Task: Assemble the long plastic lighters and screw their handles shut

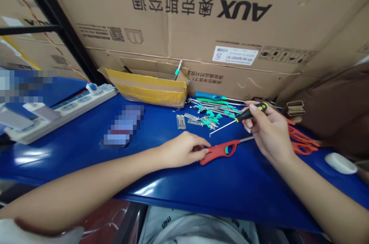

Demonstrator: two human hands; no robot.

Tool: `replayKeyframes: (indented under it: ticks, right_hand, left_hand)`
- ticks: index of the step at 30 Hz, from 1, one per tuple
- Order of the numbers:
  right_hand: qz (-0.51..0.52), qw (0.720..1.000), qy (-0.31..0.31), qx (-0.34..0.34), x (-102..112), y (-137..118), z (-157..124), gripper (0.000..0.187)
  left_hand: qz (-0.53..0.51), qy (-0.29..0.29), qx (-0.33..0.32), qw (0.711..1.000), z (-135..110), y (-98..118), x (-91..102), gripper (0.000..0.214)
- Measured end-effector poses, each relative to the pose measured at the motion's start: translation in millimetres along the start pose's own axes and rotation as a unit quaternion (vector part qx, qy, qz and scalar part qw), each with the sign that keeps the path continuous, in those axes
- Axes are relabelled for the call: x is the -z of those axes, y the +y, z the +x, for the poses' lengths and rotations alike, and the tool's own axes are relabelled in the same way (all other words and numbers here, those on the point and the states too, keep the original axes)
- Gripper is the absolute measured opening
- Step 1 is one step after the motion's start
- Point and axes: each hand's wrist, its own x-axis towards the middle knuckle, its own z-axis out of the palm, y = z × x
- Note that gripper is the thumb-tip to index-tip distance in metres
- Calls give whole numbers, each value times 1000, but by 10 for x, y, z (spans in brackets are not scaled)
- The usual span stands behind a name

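My left hand [184,150] pinches the rear end of a red utility lighter [217,152] that lies low over the blue table, its metal tube pointing right. A teal trigger shows inside the lighter's loop. In my right hand [268,128] is a screwdriver [247,114] with a black and yellow handle. Its thin shaft slants down to the left, and a small pale piece sits at the tip, above the table. Behind both hands lies a heap of metal tubes and teal plastic parts [215,111]. Several clear plastic pieces [194,120] are scattered left of the heap.
A cardboard box with yellow tape [152,92] stands at the back. Left are a white power strip [77,102] and a blurred-out flat object [123,126]. Orange-red lighter bodies [302,140] and a white computer mouse [341,162] lie right. Large AUX cartons [187,29] wall the back.
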Motion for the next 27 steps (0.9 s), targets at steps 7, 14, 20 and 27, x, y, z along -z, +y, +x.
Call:
replayKeyframes:
  ticks: [7,14,20,27]
  right_hand:
    - [73,994,28,-75,68,178,-20,36]
    - [72,994,-7,-87,56,147,-99,37]
    - [58,994,-34,-85,50,122,-133,30]
    - [46,995,-27,-84,51,91,-142,27]
  left_hand:
    - [4,93,47,995,34,-40,17,26]
    - [-196,129,144,961,47,63,-45,35]
    - [-320,127,184,921,80,89,-40,21]
    - [-196,146,127,961,51,100,-21,13]
